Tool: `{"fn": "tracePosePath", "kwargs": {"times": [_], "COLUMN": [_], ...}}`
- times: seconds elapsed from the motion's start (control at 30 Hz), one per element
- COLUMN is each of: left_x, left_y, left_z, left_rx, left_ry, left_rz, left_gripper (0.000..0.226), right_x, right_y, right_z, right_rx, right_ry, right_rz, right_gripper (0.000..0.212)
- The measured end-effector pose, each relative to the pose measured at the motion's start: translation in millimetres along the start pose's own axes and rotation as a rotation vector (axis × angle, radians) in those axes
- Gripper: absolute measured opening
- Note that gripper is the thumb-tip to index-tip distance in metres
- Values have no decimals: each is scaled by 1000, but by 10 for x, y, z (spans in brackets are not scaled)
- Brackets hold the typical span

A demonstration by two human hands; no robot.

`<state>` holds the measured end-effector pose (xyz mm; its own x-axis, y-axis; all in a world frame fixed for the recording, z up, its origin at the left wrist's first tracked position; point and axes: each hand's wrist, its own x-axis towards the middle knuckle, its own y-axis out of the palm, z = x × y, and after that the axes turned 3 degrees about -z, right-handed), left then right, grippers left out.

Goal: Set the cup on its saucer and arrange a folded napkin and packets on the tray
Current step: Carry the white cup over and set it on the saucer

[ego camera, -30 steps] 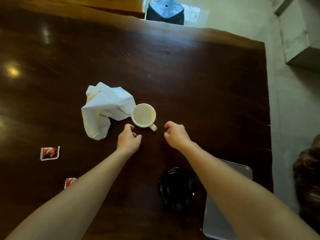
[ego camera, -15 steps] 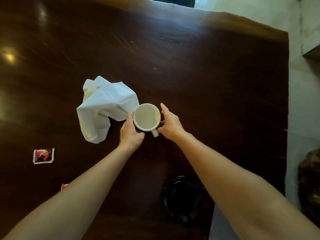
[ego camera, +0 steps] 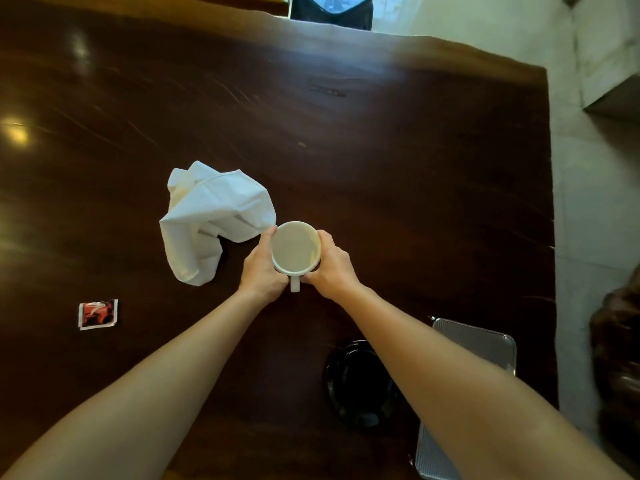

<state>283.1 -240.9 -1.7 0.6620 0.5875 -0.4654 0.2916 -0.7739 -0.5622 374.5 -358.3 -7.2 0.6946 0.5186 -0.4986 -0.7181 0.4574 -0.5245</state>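
White and empty, the cup [ego camera: 295, 249] stood on the dark bench [ego camera: 381, 168], handle toward the person; left hand [ego camera: 262, 268] and right hand [ego camera: 330, 265] cupped its sides, fingers [ego camera: 325, 239] curled against it; the crumpled napkin [ego camera: 211, 220] touched its far-left side; saucer [ego camera: 360, 382], tray [ego camera: 485, 341] and one packet [ego camera: 98, 314] lay apart.

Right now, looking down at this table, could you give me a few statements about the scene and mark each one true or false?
1. Both hands hold the white cup. True: the left hand and the right hand clasp its sides.
2. The cup stands on the black saucer. False: the saucer sits empty, nearer the person.
3. The white napkin is neatly folded. False: it lies crumpled beside the cup.
4. A red packet lies on the wooden table. True.
5. The metal tray holds the packet. False: the packet lies far to the left.
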Motion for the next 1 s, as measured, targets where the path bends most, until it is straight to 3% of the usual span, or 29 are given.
{"fn": "tracePosePath", "kwargs": {"times": [0.37, 1.0], "left_x": [-936, -1920], "left_y": [290, 1123], "left_z": [-138, 238], "left_rx": [48, 86], "left_ry": [126, 82], "left_rz": [91, 193], "left_gripper": [94, 90], "right_x": [-1162, -2166], "right_y": [-288, -101], "right_z": [-315, -1287], "right_rx": [55, 63], "right_ry": [50, 198], "right_rz": [-103, -90], "right_gripper": [70, 71]}}
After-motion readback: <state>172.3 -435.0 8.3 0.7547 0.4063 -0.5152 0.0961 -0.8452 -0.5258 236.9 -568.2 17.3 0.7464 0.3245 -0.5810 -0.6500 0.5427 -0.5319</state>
